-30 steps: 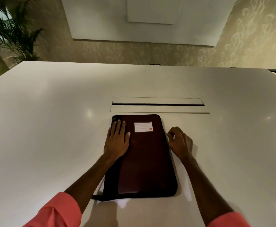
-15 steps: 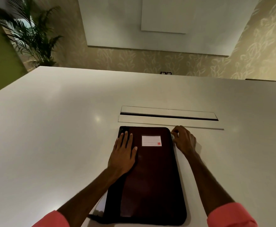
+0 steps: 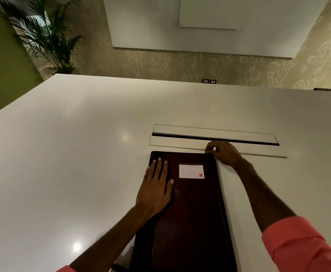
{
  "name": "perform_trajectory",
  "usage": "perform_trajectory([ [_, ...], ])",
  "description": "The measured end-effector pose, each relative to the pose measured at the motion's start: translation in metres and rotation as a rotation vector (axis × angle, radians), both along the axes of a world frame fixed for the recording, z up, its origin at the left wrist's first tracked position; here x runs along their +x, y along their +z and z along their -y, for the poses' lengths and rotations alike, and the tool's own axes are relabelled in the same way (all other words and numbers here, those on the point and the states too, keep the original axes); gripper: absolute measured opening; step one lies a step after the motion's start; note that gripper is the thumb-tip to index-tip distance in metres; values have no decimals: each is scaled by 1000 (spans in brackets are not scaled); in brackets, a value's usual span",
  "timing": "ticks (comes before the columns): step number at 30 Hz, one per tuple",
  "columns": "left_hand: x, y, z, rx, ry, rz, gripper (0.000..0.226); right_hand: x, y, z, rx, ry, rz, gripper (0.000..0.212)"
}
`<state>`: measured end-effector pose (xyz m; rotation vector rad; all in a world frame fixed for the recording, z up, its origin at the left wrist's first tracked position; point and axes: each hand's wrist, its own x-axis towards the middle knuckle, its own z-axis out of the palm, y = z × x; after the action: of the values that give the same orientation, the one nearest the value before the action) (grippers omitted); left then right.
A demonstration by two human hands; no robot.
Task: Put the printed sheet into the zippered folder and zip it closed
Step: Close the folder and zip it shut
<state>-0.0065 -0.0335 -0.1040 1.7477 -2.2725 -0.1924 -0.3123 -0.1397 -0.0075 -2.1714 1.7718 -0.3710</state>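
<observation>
A dark maroon zippered folder (image 3: pixel 192 209) with a white label (image 3: pixel 191 171) lies flat on the white table, long side running away from me. My left hand (image 3: pixel 155 187) rests palm down on the folder's left part, fingers spread. My right hand (image 3: pixel 222 153) is at the folder's far right corner, fingers pinched together on the zipper pull, which is hidden under them. A sliver of white paper (image 3: pixel 127 252) shows at the folder's near left edge. The rest of the printed sheet is out of sight.
A long cable slot with a hinged lid (image 3: pixel 213 137) is set into the table (image 3: pixel 62 173) just beyond the folder. A potted palm (image 3: pixel 42 36) stands past the table's far left corner. A patterned wall with a white board (image 3: pixel 200 22) is behind.
My right hand has slid along the folder's right edge from its upper part up to the far right corner. My left hand has stayed pressed on the folder. The camera has tilted and moved closer.
</observation>
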Motion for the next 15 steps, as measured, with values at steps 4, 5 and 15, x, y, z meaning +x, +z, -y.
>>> perform_trajectory([
  [4, -1, 2, -1, 17, -1, -5, 75, 23, 1, 12, -12, 73, -10, 15],
  [5, -1, 2, -2, 20, 1, -9, 75, 32, 1, 15, -12, 92, -14, 15],
  [15, -2, 2, -1, 56, 24, -33, 74, 97, -5, 33, -11, 178, 19, 17],
])
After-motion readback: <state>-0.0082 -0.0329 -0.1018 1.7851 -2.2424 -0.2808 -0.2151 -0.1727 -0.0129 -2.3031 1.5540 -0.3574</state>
